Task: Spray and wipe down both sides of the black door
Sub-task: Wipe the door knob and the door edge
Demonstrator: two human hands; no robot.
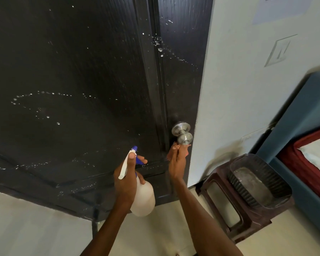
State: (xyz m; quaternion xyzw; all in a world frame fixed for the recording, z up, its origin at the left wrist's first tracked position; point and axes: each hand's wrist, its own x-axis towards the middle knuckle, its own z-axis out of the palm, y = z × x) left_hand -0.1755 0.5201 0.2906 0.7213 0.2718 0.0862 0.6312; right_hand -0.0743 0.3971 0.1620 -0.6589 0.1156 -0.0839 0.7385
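The black door [72, 71] fills the view left of its silver doorknob [183, 134], its grained face flecked with white spray droplets. Your left hand [127, 179] grips the white spray bottle [142, 196] left of the doorknob. Your right hand [177, 161] pinches a reddish cloth [174, 147] just below it.

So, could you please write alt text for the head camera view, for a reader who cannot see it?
A person's left hand holds a white spray bottle aimed at a droplet-speckled black door, while the right hand holds a reddish cloth just below the silver doorknob. A dark stool stands beside the white wall.
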